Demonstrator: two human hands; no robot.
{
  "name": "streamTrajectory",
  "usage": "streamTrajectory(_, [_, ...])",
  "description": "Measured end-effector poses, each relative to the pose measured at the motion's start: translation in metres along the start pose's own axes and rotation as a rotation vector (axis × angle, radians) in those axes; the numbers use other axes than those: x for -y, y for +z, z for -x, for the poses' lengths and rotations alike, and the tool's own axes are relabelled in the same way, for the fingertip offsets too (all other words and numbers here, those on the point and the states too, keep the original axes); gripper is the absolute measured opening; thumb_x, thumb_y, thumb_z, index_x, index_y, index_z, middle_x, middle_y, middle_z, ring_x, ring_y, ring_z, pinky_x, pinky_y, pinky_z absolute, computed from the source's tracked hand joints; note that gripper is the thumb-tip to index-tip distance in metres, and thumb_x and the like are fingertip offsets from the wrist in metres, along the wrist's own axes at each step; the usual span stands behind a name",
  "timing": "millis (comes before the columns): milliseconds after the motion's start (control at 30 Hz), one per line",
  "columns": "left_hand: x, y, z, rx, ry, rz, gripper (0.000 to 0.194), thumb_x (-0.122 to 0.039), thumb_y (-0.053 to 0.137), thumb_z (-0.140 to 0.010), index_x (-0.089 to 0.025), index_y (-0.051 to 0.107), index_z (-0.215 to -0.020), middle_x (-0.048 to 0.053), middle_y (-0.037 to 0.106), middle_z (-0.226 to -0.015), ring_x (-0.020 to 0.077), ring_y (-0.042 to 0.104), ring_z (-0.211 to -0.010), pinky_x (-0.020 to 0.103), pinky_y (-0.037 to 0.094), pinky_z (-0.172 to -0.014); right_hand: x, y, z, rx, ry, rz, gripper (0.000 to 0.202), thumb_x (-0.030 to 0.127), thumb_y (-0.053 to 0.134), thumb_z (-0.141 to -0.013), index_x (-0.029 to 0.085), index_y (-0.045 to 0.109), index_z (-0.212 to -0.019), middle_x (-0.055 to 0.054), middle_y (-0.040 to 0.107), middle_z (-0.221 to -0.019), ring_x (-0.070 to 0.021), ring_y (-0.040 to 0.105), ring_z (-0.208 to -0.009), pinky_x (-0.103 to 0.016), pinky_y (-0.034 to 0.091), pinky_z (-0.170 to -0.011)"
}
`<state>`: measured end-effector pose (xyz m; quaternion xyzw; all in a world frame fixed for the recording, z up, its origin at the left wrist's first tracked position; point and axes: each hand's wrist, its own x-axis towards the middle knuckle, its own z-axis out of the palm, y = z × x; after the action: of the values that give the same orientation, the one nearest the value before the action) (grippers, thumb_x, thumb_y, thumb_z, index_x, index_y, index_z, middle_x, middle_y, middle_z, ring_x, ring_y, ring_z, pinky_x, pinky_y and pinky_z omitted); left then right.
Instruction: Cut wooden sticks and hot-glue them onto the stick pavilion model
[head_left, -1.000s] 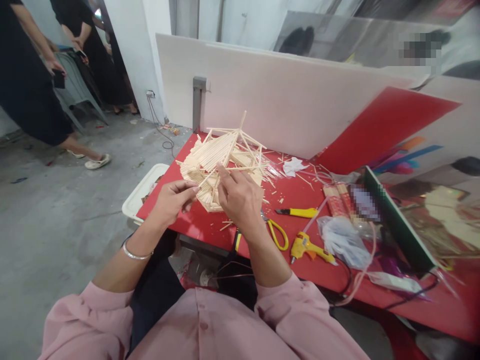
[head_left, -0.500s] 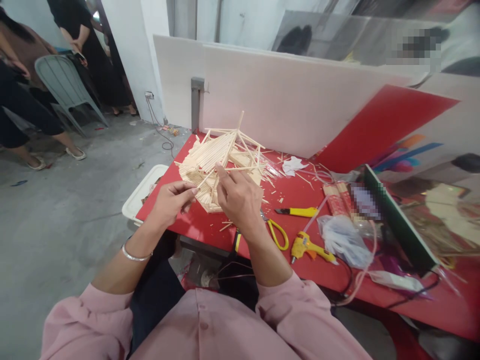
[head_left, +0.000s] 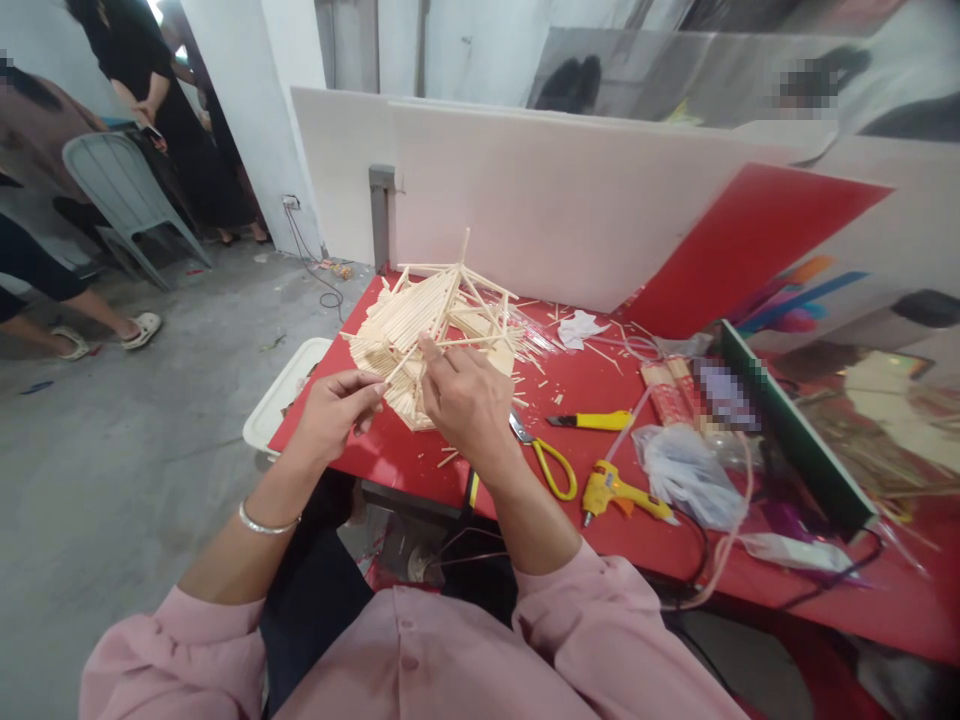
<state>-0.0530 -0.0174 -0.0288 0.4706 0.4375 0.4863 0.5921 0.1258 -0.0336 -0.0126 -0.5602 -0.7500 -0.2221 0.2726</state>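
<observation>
A model built of thin pale wooden sticks [head_left: 420,312] stands on the red table [head_left: 555,388], with a sloped, ribbed roof and a stick rising from its peak. Near its front left, my left hand [head_left: 341,412] pinches the lower end of a thin stick [head_left: 401,367] between thumb and fingertips. My right hand [head_left: 466,400] lies over the model's front right, index finger stretched toward that stick's upper end. Its other fingers are curled, and whether they grip anything is hidden. Loose stick pieces lie to the model's right.
Scissors [head_left: 556,470], a yellow cutter [head_left: 600,421], a yellow glue gun [head_left: 619,492] and a plastic bag [head_left: 686,475] lie to the right. White boards [head_left: 555,200] lean behind the table. A white bin [head_left: 277,395] is at the left edge; people stand beyond.
The whole view has shifted slightly. Both hands keep nearly the same pose at the model, and my left hand still pinches the stick. A person's feet at the far left have moved a little.
</observation>
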Motion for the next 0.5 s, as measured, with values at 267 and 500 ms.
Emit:
streamTrajectory(267, [-0.006, 0.008, -0.013, 0.137, -0.181, 0.090, 0.024, -0.037, 0.077, -0.069, -0.015, 0.071, -0.075, -0.001, 0.058, -0.055, 0.0064, 0.050, -0.039, 0.018, 0.032, -0.034, 0.000, 0.001, 0.000, 0.008, -0.001, -0.016, 0.040, 0.024, 0.042, -0.097, 0.014, 0.063, -0.130, -0.007, 0.069, -0.080, -0.0177, 0.054, -0.078, -0.032, 0.033, -0.065])
streamTrajectory(500, [-0.025, 0.021, -0.028, 0.217, -0.182, 0.131, 0.022, -0.029, 0.079, -0.066, -0.014, 0.064, -0.065, -0.001, 0.059, -0.055, 0.0055, 0.048, -0.037, 0.018, 0.030, -0.034, 0.001, -0.002, -0.001, 0.043, -0.006, 0.005, 0.042, 0.027, 0.041, -0.098, 0.013, 0.062, -0.133, -0.007, 0.068, -0.080, -0.0179, 0.055, -0.080, -0.031, 0.034, -0.066])
